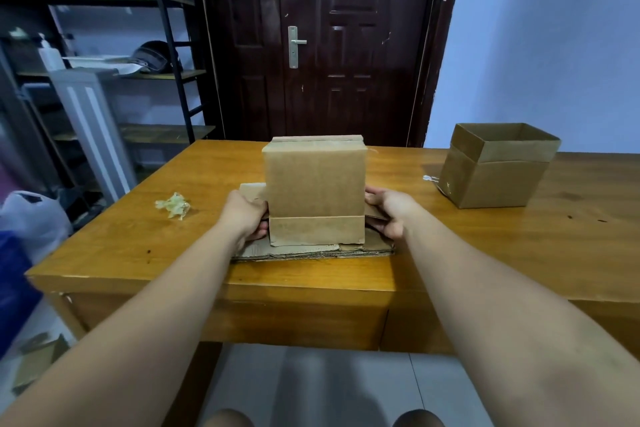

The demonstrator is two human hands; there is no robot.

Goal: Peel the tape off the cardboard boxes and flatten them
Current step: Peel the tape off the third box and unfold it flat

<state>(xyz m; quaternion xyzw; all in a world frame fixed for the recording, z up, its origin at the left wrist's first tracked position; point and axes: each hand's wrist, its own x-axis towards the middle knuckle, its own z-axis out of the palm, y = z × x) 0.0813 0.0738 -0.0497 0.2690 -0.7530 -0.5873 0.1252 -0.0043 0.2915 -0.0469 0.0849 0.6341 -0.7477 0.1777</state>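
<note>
A closed brown cardboard box [314,184] stands upright in the middle of the wooden table [173,246], on top of a stack of flattened cardboard [311,251]. My left hand [244,215] holds the box's lower left side, fingers curled round its edge. On the lower right side, my right hand [389,210] grips the box and a side flap. Another cardboard box [495,166] stands on the right of the table with its top open. A crumpled ball of peeled tape [175,205] lies on the table to the left.
A dark double door [318,38] is behind the table. On the left stand a metal shelf rack [104,45] and a white plastic bag [31,218]. Cardboard scraps [38,360] lie on the floor at lower left.
</note>
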